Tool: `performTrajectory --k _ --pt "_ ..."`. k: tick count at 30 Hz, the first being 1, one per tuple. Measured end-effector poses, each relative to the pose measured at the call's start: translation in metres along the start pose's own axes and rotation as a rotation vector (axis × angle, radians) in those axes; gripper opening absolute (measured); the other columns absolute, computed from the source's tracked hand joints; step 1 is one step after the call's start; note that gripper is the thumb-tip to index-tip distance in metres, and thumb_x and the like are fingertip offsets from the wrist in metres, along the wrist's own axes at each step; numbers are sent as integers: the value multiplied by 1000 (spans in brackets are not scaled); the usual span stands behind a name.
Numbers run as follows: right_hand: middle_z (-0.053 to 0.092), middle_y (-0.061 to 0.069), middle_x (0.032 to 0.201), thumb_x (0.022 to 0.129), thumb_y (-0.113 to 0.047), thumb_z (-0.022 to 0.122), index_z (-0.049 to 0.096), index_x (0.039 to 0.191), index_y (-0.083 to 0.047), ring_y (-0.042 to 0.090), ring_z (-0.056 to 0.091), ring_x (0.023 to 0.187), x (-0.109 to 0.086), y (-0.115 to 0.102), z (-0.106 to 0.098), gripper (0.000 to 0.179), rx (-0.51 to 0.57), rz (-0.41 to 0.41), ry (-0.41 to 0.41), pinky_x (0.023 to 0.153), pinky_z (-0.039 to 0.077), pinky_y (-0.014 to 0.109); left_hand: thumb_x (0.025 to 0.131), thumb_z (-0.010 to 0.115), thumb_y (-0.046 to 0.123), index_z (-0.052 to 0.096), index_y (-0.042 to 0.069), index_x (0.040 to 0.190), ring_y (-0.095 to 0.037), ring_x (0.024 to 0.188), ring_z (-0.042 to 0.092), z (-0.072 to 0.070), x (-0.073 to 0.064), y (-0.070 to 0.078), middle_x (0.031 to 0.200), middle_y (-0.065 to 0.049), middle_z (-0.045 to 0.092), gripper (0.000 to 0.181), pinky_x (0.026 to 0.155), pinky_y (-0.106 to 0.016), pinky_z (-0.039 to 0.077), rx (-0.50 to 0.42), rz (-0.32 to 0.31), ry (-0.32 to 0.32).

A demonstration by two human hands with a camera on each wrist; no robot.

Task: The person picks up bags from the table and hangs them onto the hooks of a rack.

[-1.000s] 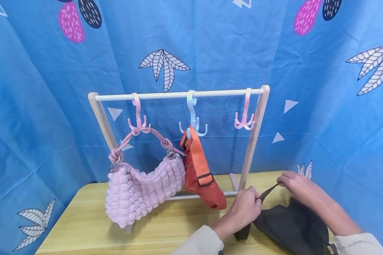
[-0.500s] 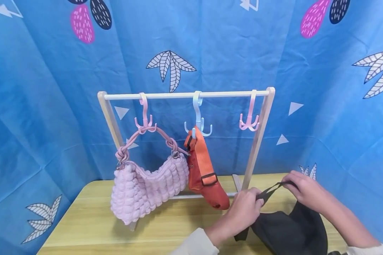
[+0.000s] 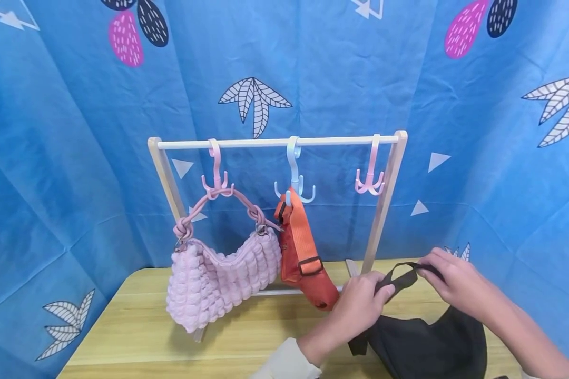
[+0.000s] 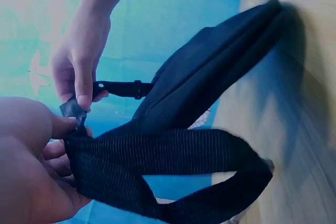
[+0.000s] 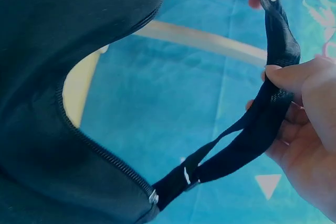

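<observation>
A black shoulder bag [image 3: 431, 342] with a curved zipped opening rests on the table at the lower right. My left hand [image 3: 357, 302] pinches its black webbing strap [image 4: 157, 153], and a loop of strap hangs beyond the fingers in the left wrist view. Farther right, my right hand [image 3: 452, 281] holds another stretch of the strap between thumb and fingers. Between both hands the strap bows up in a small loop. The right wrist view shows the bag's zipper [image 5: 105, 156] and the thumb of my right hand [image 5: 307, 124] pressing on the doubled strap.
A wooden rack [image 3: 392, 195] with a white rail [image 3: 256, 142] stands behind. A pink puffy handbag [image 3: 223, 279] hangs on the left pink hook [image 3: 216, 173], a red-orange waist bag [image 3: 305, 263] on the blue hook [image 3: 294, 163]. Another pink hook [image 3: 371, 171] hangs bare at right.
The strap between my hands has gone from taut to a slack, raised loop. My left hand has turned slightly upward on it. The whole head view has shifted a little.
</observation>
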State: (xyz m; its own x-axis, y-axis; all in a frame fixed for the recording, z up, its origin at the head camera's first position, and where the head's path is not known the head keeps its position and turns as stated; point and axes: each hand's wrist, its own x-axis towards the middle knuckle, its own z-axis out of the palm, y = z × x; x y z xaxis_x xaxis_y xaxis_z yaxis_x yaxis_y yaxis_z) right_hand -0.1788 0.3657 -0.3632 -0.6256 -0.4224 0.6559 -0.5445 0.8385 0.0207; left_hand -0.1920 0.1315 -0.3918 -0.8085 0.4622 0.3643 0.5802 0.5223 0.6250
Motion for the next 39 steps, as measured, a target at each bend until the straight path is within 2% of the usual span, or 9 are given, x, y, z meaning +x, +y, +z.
performTrajectory --k 4,7,10,13,17,21,25,33,39 --pt "61 -10 85 74 -1 88 74 94 -13 -2 48 72 5 -8 -5 28 25 -45 32 59 41 14 106 60 31 69 17 105 -1 59 46 -6 0 5 69 9 54 17 55 -16 40 -104 -33 -16" --pt "63 -9 86 95 -22 76 74 94 -13 0 51 73 9 -13 -7 10 47 -83 63 62 42 12 107 57 31 72 17 112 1 65 50 -10 1 9 77 9 61 22 59 -15 43 -136 -27 -13" --pt "64 -8 87 106 -44 50 74 93 -12 1 54 73 13 -16 -8 42 62 -104 86 64 45 12 108 55 29 73 17 108 1 67 49 -14 1 13 77 11 60 22 61 -15 42 -156 -18 -15" --pt "64 -8 87 106 -55 34 73 93 -12 1 55 73 17 -18 -10 60 66 -116 102 66 47 12 108 55 27 70 17 95 -1 62 46 -19 2 17 70 10 52 22 58 -16 39 -179 -12 -21" --pt "66 -8 89 107 -48 45 73 96 -12 3 59 75 20 -18 -14 47 85 -126 105 70 49 11 107 56 26 68 17 90 -1 64 46 -25 3 22 68 10 50 23 58 -16 39 -196 3 -15" --pt "69 -8 91 92 -15 78 73 98 -13 3 63 77 21 -19 -19 8 83 -100 68 73 51 9 107 57 25 69 16 91 -1 65 48 -29 4 26 69 9 53 22 59 -16 40 -229 1 -19" --pt "73 -8 90 71 6 87 73 99 -13 1 64 76 24 -23 -25 36 54 -34 14 68 56 16 107 57 26 71 16 94 -2 66 50 -34 4 30 72 8 58 22 58 -17 42 -265 -32 -35" --pt "75 -6 88 74 5 85 74 100 -12 -5 57 71 29 -31 -34 33 88 41 -35 59 55 22 107 57 30 72 15 114 1 75 63 -41 1 33 89 8 68 22 69 -18 55 -437 -134 -93" --pt "75 -6 88 73 4 87 74 100 -13 -3 58 71 32 -36 -38 34 72 45 -12 60 55 21 109 54 29 67 14 113 -7 59 68 -47 -1 36 85 4 64 20 62 -22 57 -573 -173 -143"
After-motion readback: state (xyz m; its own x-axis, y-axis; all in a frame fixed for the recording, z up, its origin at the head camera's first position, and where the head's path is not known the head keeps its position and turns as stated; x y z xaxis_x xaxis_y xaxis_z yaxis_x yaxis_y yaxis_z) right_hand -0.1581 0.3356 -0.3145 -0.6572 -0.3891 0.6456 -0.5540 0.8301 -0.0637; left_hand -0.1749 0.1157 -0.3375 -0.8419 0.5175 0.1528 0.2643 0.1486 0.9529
